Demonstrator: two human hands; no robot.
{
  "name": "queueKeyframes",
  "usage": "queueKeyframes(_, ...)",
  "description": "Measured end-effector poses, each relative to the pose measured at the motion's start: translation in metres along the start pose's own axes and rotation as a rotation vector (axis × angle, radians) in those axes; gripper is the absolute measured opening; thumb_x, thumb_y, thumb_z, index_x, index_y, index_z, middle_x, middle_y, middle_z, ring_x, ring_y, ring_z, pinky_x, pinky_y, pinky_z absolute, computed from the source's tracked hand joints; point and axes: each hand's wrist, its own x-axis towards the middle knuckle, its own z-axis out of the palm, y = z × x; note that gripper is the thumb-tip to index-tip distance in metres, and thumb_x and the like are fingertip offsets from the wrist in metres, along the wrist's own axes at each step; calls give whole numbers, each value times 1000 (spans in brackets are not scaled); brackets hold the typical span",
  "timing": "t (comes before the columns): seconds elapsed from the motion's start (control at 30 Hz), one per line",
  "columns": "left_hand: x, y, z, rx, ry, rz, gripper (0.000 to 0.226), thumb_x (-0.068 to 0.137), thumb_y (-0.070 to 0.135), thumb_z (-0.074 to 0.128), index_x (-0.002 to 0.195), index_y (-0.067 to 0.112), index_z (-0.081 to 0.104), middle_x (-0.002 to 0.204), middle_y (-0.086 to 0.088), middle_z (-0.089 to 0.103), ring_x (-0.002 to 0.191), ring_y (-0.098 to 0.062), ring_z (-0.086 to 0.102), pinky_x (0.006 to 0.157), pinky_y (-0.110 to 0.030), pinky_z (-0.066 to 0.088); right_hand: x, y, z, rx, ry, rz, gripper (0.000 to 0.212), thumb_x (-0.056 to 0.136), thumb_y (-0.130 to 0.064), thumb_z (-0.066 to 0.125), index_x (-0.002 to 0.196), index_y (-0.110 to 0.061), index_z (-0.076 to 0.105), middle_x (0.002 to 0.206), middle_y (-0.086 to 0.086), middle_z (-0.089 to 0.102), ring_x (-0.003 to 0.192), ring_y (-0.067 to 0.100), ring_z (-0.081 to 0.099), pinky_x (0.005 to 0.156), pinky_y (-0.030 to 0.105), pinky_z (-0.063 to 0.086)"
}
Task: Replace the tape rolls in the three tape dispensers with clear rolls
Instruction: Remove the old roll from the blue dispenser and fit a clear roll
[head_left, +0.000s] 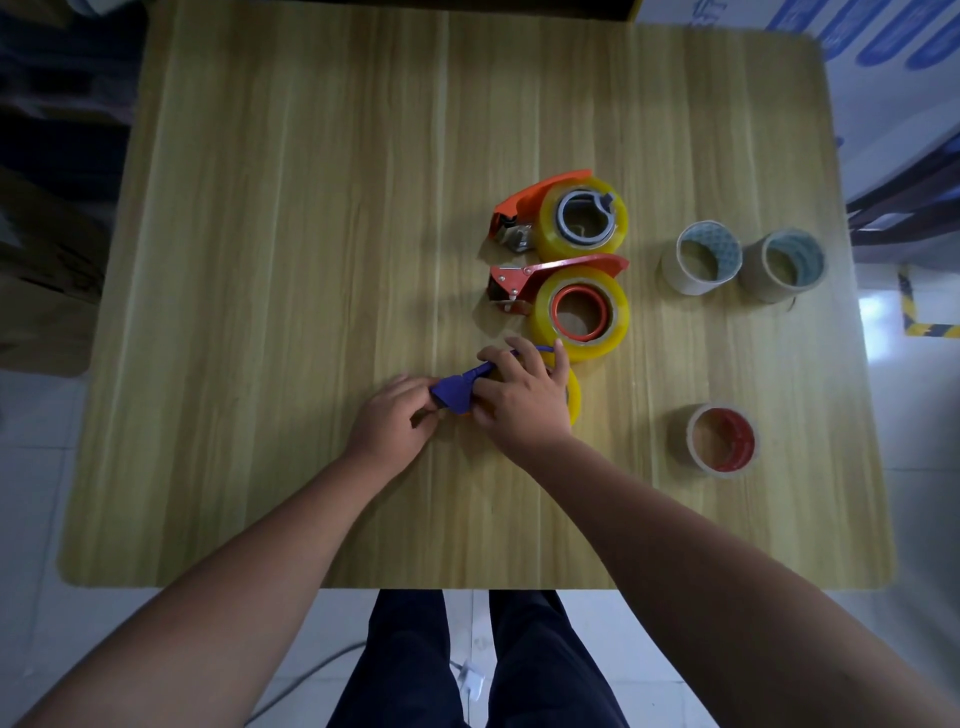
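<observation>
Nearest me, just below the middle of the frame, my left hand is pinched on the head end of the purple dispenser, fingers closed around its tip. My right hand lies over the body of the same dispenser, fingers curled down on the yellowish clear roll that sits in it; only an edge of that roll shows past my knuckles. I cannot tell whether the roll is fully seated or whether the tape has been threaded through the head, since both hands cover those parts.

To the lower right, well apart from my hands, a red-printed roll stands alone on the surface.

Farther up, just beyond my right fingers, the red dispenser lies on its side with a clear roll on its hub. Beyond that, touching or nearly so, the orange dispenser lies with another clear roll around a grey hub.

At the right of the frame, level with those two, a pair of blue-patterned rolls stand side by side.

My reading: three printed rolls are off to the side and all three dispensers carry clear tape, so the swaps look nearly done. What seems left is finishing this purple one, settling the roll and leading the tape end out, and then setting it down.
</observation>
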Motion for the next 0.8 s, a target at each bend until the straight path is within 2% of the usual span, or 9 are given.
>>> queueKeyframes(0.1, 2, -1, 2, 33, -34, -40, 13, 79, 10, 74, 92, 11, 71, 112, 0, 70, 107, -24, 63, 101, -44, 46, 2, -4, -3, -29, -30, 12, 19, 85, -39, 67, 101, -32, 74, 133, -3, 54, 139, 31, 32, 113, 68, 3)
queueKeyframes(0.23, 5, 4, -2, 93, -1, -31, 10, 74, 12, 79, 80, 10, 71, 104, 0, 71, 102, -23, 60, 91, -35, 47, 2, -1, -10, -81, -119, -37, 33, 85, -47, 67, 116, -36, 68, 147, -5, 41, 146, 28, 17, 114, 68, -2)
queueKeyframes(0.37, 8, 5, -5, 102, 28, -75, 12, 72, 14, 82, 73, 12, 70, 112, -3, 69, 111, -26, 55, 95, -34, 41, 2, 6, -23, -113, -253, -119, 60, 80, -55, 69, 134, -37, 50, 161, -3, 20, 151, 28, 0, 114, 68, -2)
queueKeyframes(0.5, 8, 7, -11, 74, -45, -137, 13, 74, 16, 80, 75, 11, 69, 121, -6, 65, 121, -26, 51, 102, -34, 37, -8, 25, -42, 26, -234, -117, 77, 79, -48, 73, 142, -30, 32, 164, -2, 15, 152, 21, 0, 119, 59, 2)
queueKeyframes(0.57, 7, 6, -18, 67, -78, -178, 10, 78, 16, 78, 80, 11, 69, 128, -5, 60, 125, -23, 49, 104, -37, 39, -17, 37, -50, 65, -217, -68, 94, 76, -53, 75, 150, -31, 20, 164, -3, 12, 152, 20, -1, 120, 56, 4)
queueKeyframes(0.67, 6, 5, -32, 33, -27, -228, 11, 86, 15, 69, 97, 13, 69, 131, -1, 58, 121, -19, 53, 98, -30, 42, -34, 54, -59, 161, -230, 57, 117, 72, -58, 77, 155, -34, -2, 165, -2, 4, 151, 23, 0, 121, 50, 13)
queueKeyframes(0.73, 7, 12, -41, -29, 50, -234, 21, 93, 22, 60, 112, 16, 66, 128, 0, 60, 118, -16, 55, 98, -34, 46, -45, 62, -59, 220, -253, 118, 127, 69, -56, 81, 153, -39, -13, 165, -4, -2, 151, 24, 7, 118, 47, 25)
queueKeyframes(0.8, 15, 28, -49, -116, 0, -249, 36, 94, 36, 56, 126, 19, 59, 130, 3, 59, 118, -10, 53, 99, -38, 47, -53, 66, -57, 266, -282, 163, 134, 67, -52, 84, 149, -45, -21, 164, -7, -6, 149, 25, 17, 110, 45, 39)
